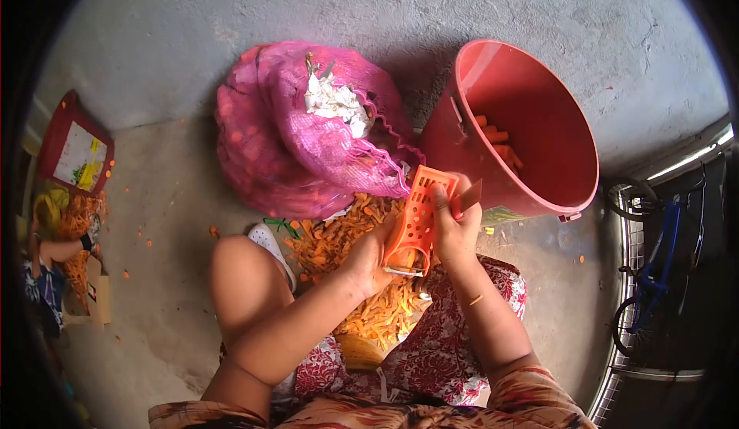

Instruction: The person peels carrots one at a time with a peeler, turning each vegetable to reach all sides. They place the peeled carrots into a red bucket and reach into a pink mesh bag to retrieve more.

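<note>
A pink sack [254, 144] bulges behind orange peelings [377, 320]; the left grip [368, 263] curls against an orange peeler's [418, 233] lower edge, fingers hidden, closure impossible to tell; the right grip [459, 233] clamps the peeler between the hands, near a red bucket [531, 106].

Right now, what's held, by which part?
Orange perforated tool: right hand grips its upper side, left hand against its lower end. Blade by right hand: grip unclear.

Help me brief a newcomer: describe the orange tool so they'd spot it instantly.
Find the big red bucket, right of the pink bag. Below its left side, the left hand and right hand meet at the tool. Unlike the loose orange peels beneath, it's one long piece pierced with holes.
</note>
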Demonstrator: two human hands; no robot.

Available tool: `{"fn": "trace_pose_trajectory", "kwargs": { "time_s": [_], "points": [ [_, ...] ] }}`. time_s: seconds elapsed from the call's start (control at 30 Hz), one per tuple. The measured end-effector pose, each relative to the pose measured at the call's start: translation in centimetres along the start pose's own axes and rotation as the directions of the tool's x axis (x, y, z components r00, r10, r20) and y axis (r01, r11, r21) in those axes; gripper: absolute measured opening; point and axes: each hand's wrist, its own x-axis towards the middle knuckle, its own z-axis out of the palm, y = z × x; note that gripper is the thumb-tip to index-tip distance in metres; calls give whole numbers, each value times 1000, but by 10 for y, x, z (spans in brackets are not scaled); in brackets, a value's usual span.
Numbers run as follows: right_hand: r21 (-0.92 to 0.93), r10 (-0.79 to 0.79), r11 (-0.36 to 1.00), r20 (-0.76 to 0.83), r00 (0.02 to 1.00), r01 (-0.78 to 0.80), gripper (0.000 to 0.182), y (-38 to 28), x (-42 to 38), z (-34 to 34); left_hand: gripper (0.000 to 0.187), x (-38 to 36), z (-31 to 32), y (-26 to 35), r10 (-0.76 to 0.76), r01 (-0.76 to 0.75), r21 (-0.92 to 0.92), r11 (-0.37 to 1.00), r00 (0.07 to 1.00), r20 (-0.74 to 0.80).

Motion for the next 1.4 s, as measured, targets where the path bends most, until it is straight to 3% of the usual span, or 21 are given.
{"fn": "trace_pose_trajectory", "kwargs": {
  "time_s": [0.03,0.13,0.2,0.23,0.27,0.33,0.37,0.47,0.5,0.6,0.63,0.73,0.77,0.87,0.9,0.93,1.0,1.1,1.2,1.3,1.4],
  "points": [
    [-7,-10,1000,12,1000,10,12,2,0,1,32,1,-3,-1,7,-8,4,1000,998,58],
    [47,185,982,-86,979,-182,7,3,6,-6,33,1,-10,-1,5,-20,85,996,985,172],
    [10,94,995,-240,966,-95,9,17,25,-20,33,-4,-8,1,-15,-22,226,974,987,162],
    [-106,23,992,-342,940,-63,10,30,38,-32,33,-4,-11,-1,3,-113,283,952,932,363],
    [-224,-59,974,-431,900,-43,12,39,46,-42,32,-8,-9,-3,5,-106,285,953,943,334],
    [100,122,991,-472,873,-84,14,23,52,-48,31,-17,-2,-6,10,-93,288,953,961,276],
    [126,103,991,-433,895,-53,13,20,50,-47,32,-10,-11,-4,25,-96,236,967,958,287],
    [117,131,988,-249,960,-104,12,20,26,-34,31,4,-18,1,111,-130,180,975,987,116],
    [51,82,996,-227,970,-73,10,11,21,-23,31,3,-20,7,68,-91,119,989,980,187],
    [148,178,976,-108,978,-161,9,17,14,-13,31,0,-10,10,125,-129,64,990,990,61],
    [248,215,952,-109,971,-183,9,17,15,-12,28,4,-18,12,113,-116,24,993,987,115],
    [330,297,917,-197,934,-223,9,24,24,-15,31,4,-12,16,219,-221,158,962,975,32],
    [355,316,905,-189,930,-236,9,29,26,-19,36,4,-15,20,191,-193,115,975,981,28],
    [156,345,929,-44,937,-335,10,29,27,-23,37,8,-21,28,255,-275,256,927,961,109],
    [80,372,925,-5,928,-371,9,25,25,-21,38,9,-19,30,302,-337,385,860,942,150],
    [-66,349,936,18,937,-347,12,29,24,-22,38,8,-18,30,345,-405,454,793,914,214],
    [-101,256,962,35,966,-252,11,35,19,-17,38,5,-15,31,405,-535,565,627,845,350],
    [-27,304,952,38,952,-303,10,24,17,-16,38,0,-9,33,366,-483,549,682,875,316],
    [84,345,934,31,938,-347,12,13,16,-15,37,-2,-10,35,324,-516,575,635,854,408],
    [127,330,934,46,943,-333,9,17,17,-16,38,-5,-8,32,310,-484,595,642,873,375],
    [31,280,959,73,957,-283,8,23,16,-18,39,-1,-16,32,402,-530,774,346,829,389]
  ]
}}
